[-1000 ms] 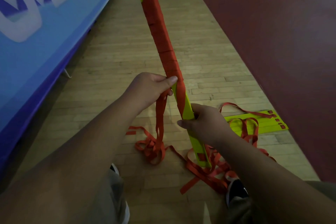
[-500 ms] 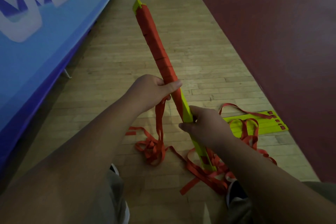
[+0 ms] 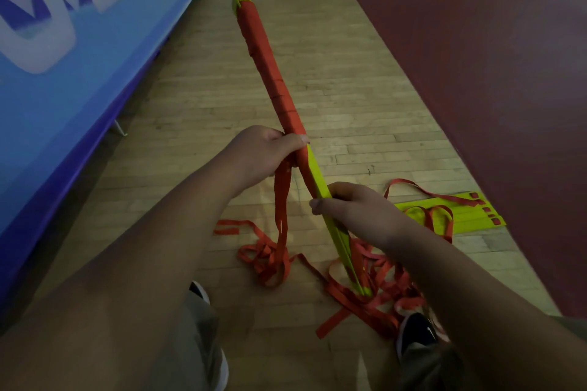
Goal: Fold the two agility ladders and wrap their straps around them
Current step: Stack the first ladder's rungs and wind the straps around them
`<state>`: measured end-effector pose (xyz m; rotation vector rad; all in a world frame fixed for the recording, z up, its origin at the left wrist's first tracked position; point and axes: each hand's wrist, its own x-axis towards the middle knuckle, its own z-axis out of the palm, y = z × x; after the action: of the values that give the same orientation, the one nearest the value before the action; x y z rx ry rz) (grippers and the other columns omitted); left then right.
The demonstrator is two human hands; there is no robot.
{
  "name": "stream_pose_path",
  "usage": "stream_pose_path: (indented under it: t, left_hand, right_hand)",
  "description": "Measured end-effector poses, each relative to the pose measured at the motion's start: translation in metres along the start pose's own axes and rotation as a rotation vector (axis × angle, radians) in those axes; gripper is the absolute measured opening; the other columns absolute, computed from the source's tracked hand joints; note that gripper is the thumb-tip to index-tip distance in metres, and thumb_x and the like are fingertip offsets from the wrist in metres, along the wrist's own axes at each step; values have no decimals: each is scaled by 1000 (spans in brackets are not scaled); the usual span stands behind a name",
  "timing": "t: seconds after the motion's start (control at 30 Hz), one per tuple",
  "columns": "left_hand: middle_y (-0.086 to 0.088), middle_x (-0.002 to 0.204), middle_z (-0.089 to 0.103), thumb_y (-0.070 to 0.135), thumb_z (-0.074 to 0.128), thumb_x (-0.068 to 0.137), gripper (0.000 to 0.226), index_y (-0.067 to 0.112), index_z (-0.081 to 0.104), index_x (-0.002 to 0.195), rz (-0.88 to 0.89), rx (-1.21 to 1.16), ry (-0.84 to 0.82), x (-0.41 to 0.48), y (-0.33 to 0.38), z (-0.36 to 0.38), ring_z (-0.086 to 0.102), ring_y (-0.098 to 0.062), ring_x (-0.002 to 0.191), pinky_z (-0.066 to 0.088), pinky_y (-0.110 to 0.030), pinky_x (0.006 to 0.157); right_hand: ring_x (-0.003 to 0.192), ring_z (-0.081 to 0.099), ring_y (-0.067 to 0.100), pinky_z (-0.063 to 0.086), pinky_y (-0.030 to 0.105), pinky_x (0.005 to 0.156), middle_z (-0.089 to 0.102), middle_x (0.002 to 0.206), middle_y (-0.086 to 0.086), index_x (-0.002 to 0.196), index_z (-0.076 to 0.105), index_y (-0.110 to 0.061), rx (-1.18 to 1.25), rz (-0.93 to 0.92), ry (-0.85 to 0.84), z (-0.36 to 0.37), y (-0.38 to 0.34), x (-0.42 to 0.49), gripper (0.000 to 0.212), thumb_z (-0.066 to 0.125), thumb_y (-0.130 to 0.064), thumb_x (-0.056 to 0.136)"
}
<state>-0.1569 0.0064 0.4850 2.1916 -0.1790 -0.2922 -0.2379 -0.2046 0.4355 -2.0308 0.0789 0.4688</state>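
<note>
Agility ladders appear twice here, one held in both hands and one on the floor. At far left a blue banner runs along the edge of the wooden floor and closes off that side. The left hand grips the first ladder, a folded stack of yellow rungs slanting up and away from the person. It holds just where the red wrapping ends, with its fingers curled round the stack. The strap hangs slack from this hand to a loose heap on the floor. Above the hand, red turns cover the stack almost to its far tip; below it the yellow rungs are bare. The right hand clasps that bare part. The lower end sinks among strap loops, and whether it touches the floor cannot be told. Farther right the second ladder lies flat on the floor, folded but unwrapped, with strap looped over it. It lies just beside a dark red surface. The rungs look stiff and light, so the stack should hold well anywhere, best just below the last turn. The webbing looks limp and apt to twist or snag, so it probably needs tension while winding. Open floor lies ahead; the loops near the shoe could tangle.
</note>
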Motion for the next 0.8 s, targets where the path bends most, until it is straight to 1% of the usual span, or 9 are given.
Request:
stream_pose_path:
  t: [0.1, 0.2, 0.27, 0.37, 0.43, 0.5, 0.63, 0.7, 0.8]
  left_hand:
    - [13, 88, 82, 50, 64, 102, 36, 24, 86, 92, 8, -40, -11, 1, 0, -3, 76, -5, 88, 56, -30, 78]
    - [5, 84, 81, 41, 63, 100, 33, 20, 85, 87, 4, -104, -20, 3, -2, -4, 75, -15, 86, 60, -38, 84]
    - [5, 81, 79, 36, 60, 99, 31, 17, 82, 86, -3, -128, -36, 2, -2, -1, 74, -18, 85, 60, -41, 86]
    - [4, 79, 77, 31, 58, 100, 30, 14, 79, 88, -9, -131, -50, 2, 1, 3, 72, -16, 82, 57, -38, 81]
    - [1, 85, 78, 32, 57, 101, 32, 12, 79, 91, -1, -114, -53, 1, 2, 2, 73, -17, 85, 57, -37, 81]
    - [1, 91, 80, 36, 57, 103, 33, 16, 81, 94, 8, -80, -60, 1, 1, 0, 75, -17, 90, 58, -35, 80]
    - [14, 90, 80, 47, 58, 108, 32, 30, 82, 93, 60, 82, -70, -2, -2, 1, 74, -2, 83, 57, -28, 77]
    - [15, 91, 80, 49, 59, 109, 31, 32, 82, 94, 96, 119, -72, -2, -4, 0, 75, -2, 84, 60, -30, 80]
    - [16, 89, 81, 45, 62, 109, 29, 32, 82, 93, 110, 95, -91, -3, -3, -1, 75, 1, 84, 57, -25, 78]
  right_hand:
    - [107, 74, 20, 59, 48, 102, 80, 108, -3, 109, 81, -35, 61, 0, -10, -2, 2, 2, 35, 75, -61, 85]
    - [104, 75, 17, 62, 40, 93, 80, 106, -7, 116, 80, -34, 103, -24, -27, -4, 3, 4, 22, 77, -42, 96]
    - [96, 72, 15, 59, 37, 86, 78, 98, -9, 112, 79, -35, 73, -37, -47, -5, 4, 4, 13, 77, -34, 99]
    - [86, 69, 14, 57, 40, 82, 73, 85, -10, 100, 78, -35, 64, -44, -58, -7, 5, 5, 5, 79, -30, 97]
    - [87, 70, 13, 58, 40, 82, 74, 85, -9, 100, 79, -32, 72, -47, -55, -7, 5, 4, 3, 79, -30, 98]
    - [88, 71, 16, 60, 42, 84, 75, 90, 1, 101, 80, -28, 72, -49, -42, -6, 4, 3, 4, 81, -30, 98]
    - [82, 70, 19, 64, 49, 86, 78, 98, 16, 102, 79, -22, 19, -18, 22, -2, 7, 6, 10, 84, -29, 96]
    - [79, 71, 19, 63, 51, 86, 77, 92, 12, 102, 78, -22, -3, -10, 57, -2, 10, 8, 13, 85, -29, 94]
    - [88, 78, 24, 65, 51, 88, 80, 95, 3, 102, 76, -24, -20, -14, 144, -1, 14, 11, 20, 91, -30, 90]
